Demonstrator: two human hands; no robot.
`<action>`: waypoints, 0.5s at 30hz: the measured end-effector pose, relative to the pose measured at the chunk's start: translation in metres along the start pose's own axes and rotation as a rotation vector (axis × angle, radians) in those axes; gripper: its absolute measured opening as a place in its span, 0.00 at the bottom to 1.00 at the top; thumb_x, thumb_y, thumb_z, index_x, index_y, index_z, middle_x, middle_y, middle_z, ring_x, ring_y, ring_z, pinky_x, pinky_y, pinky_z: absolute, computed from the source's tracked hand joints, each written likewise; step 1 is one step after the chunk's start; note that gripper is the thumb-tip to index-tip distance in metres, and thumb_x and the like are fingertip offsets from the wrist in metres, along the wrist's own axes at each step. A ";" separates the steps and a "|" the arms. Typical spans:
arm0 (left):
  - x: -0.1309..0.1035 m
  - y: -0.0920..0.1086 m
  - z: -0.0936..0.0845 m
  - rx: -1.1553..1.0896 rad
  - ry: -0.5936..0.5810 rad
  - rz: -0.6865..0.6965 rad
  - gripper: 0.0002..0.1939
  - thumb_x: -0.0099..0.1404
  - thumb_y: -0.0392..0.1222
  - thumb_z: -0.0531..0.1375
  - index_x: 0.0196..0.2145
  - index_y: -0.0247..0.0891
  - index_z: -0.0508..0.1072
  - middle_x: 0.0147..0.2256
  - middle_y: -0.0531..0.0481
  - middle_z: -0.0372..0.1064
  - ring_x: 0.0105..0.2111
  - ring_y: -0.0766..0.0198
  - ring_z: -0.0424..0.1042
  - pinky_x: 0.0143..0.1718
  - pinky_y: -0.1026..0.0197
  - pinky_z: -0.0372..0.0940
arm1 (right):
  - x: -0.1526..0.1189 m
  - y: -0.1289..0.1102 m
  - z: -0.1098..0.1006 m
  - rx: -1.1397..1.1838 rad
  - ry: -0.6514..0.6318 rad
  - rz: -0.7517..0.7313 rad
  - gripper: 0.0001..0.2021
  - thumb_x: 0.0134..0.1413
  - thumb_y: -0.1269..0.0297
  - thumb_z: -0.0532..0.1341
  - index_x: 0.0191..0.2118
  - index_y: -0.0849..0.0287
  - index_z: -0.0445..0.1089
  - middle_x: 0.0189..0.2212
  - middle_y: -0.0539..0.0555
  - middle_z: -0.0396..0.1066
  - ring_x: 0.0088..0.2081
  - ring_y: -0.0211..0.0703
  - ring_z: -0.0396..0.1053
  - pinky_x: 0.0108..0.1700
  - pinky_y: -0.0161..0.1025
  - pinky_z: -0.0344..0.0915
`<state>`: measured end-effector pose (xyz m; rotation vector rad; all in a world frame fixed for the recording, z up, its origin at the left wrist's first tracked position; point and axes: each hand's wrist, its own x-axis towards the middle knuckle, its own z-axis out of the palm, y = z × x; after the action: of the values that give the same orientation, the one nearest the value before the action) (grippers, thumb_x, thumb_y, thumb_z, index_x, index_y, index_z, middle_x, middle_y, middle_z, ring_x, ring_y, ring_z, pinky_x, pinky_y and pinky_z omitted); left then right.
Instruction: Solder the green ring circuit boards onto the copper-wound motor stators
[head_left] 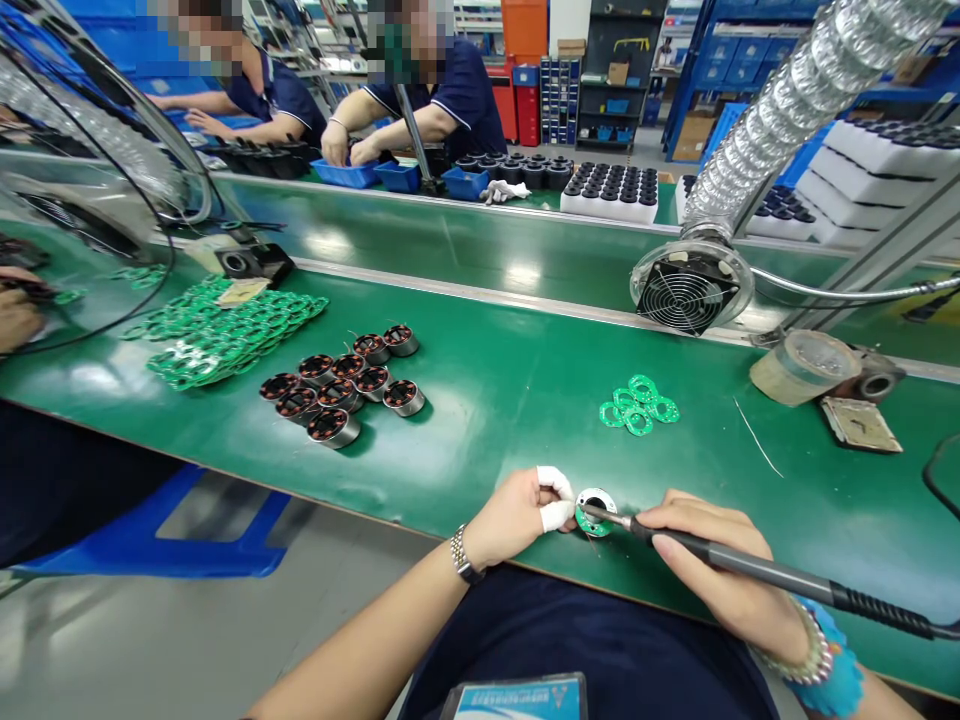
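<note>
Gripping the soldering iron (pixel 780 572): right hand (pixel 720 540), coming in from the right, fingers along the handle pen-fashion, tip angled left onto the round part (pixel 595 528).
Left hand (pixel 517 510): reaching in from the left, fingers curled, white-capped thumb and forefinger pinching the part's left edge.
Round part: between both hands, near the front of the bench (pixel 487 350); white and green ring face, dark centre.
Green rings (pixel 639 422): loosely clustered beyond it.

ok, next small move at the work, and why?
Probably a light dab with the grey pen-shaped metal-tipped tool on the green-and-white ring: its tip is over the ring's left side, where white-covered fingertips of the left hand sit.
</note>
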<state>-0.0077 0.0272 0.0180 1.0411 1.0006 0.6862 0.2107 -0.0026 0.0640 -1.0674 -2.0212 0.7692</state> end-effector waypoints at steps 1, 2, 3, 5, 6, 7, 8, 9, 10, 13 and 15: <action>0.000 0.000 0.000 -0.001 0.000 0.001 0.07 0.48 0.37 0.62 0.24 0.33 0.66 0.20 0.53 0.67 0.23 0.68 0.68 0.28 0.65 0.62 | 0.000 0.000 0.000 -0.002 -0.003 0.002 0.08 0.54 0.72 0.58 0.38 0.55 0.72 0.28 0.50 0.74 0.31 0.39 0.71 0.35 0.35 0.66; 0.000 0.000 0.000 -0.004 0.001 0.001 0.08 0.48 0.37 0.62 0.24 0.33 0.65 0.20 0.53 0.67 0.23 0.68 0.68 0.28 0.65 0.62 | 0.000 0.000 0.000 -0.001 -0.004 0.004 0.08 0.54 0.72 0.58 0.38 0.55 0.72 0.28 0.50 0.74 0.31 0.39 0.71 0.35 0.35 0.66; 0.000 0.001 0.000 -0.008 0.001 0.001 0.08 0.48 0.37 0.62 0.24 0.33 0.66 0.21 0.53 0.67 0.23 0.68 0.68 0.28 0.65 0.62 | 0.000 0.000 0.000 0.001 -0.005 0.006 0.08 0.54 0.72 0.58 0.38 0.55 0.72 0.28 0.50 0.74 0.32 0.39 0.71 0.35 0.35 0.66; 0.000 0.001 0.000 -0.011 0.003 0.000 0.08 0.48 0.37 0.62 0.24 0.33 0.66 0.21 0.53 0.67 0.23 0.68 0.68 0.28 0.65 0.62 | 0.000 0.000 0.000 0.008 -0.004 0.005 0.08 0.54 0.72 0.58 0.38 0.55 0.71 0.28 0.50 0.73 0.31 0.40 0.71 0.35 0.35 0.66; 0.000 0.001 0.000 -0.011 0.003 -0.001 0.08 0.48 0.37 0.62 0.24 0.33 0.66 0.21 0.53 0.67 0.23 0.68 0.68 0.28 0.65 0.62 | 0.000 -0.001 0.000 0.012 -0.003 0.002 0.08 0.54 0.72 0.58 0.38 0.56 0.71 0.27 0.50 0.73 0.31 0.40 0.71 0.34 0.35 0.66; 0.000 0.001 0.000 -0.011 0.002 -0.002 0.07 0.48 0.37 0.62 0.24 0.33 0.66 0.21 0.53 0.67 0.23 0.68 0.68 0.28 0.65 0.62 | 0.000 -0.001 -0.001 0.018 -0.003 -0.002 0.08 0.54 0.72 0.58 0.38 0.56 0.71 0.27 0.51 0.73 0.30 0.40 0.70 0.34 0.36 0.65; 0.000 0.001 0.000 -0.014 0.002 -0.001 0.07 0.48 0.36 0.62 0.24 0.33 0.66 0.21 0.53 0.67 0.23 0.68 0.68 0.28 0.65 0.62 | 0.000 -0.001 -0.001 0.025 -0.002 -0.010 0.08 0.54 0.72 0.57 0.38 0.56 0.71 0.27 0.51 0.73 0.29 0.39 0.70 0.34 0.36 0.65; 0.000 0.001 0.000 -0.019 0.001 0.000 0.07 0.48 0.36 0.62 0.24 0.33 0.66 0.21 0.53 0.67 0.23 0.68 0.69 0.28 0.65 0.62 | 0.000 -0.001 -0.002 0.029 0.003 -0.018 0.08 0.54 0.72 0.57 0.38 0.57 0.71 0.27 0.51 0.72 0.29 0.39 0.70 0.33 0.36 0.65; 0.000 0.001 0.000 -0.024 0.000 0.002 0.07 0.48 0.36 0.62 0.24 0.33 0.66 0.21 0.53 0.67 0.23 0.68 0.69 0.28 0.65 0.63 | 0.000 0.000 -0.003 0.029 0.007 -0.024 0.08 0.54 0.72 0.57 0.39 0.57 0.71 0.28 0.52 0.72 0.29 0.39 0.70 0.33 0.36 0.65; -0.001 0.000 0.000 -0.035 0.001 0.007 0.07 0.48 0.36 0.62 0.24 0.33 0.66 0.21 0.53 0.67 0.23 0.68 0.69 0.28 0.65 0.63 | 0.003 0.004 -0.004 0.019 0.008 -0.038 0.09 0.56 0.70 0.56 0.43 0.57 0.68 0.28 0.52 0.72 0.28 0.39 0.69 0.31 0.35 0.66; -0.001 0.001 0.000 -0.038 -0.001 0.005 0.08 0.48 0.36 0.63 0.24 0.33 0.66 0.21 0.53 0.67 0.23 0.68 0.69 0.28 0.65 0.63 | 0.008 0.009 -0.002 0.005 -0.033 -0.058 0.10 0.57 0.70 0.55 0.44 0.57 0.67 0.29 0.52 0.72 0.30 0.38 0.70 0.33 0.34 0.67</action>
<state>-0.0082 0.0263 0.0191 1.0109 0.9804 0.7065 0.2125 0.0087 0.0607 -0.9944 -2.0680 0.7664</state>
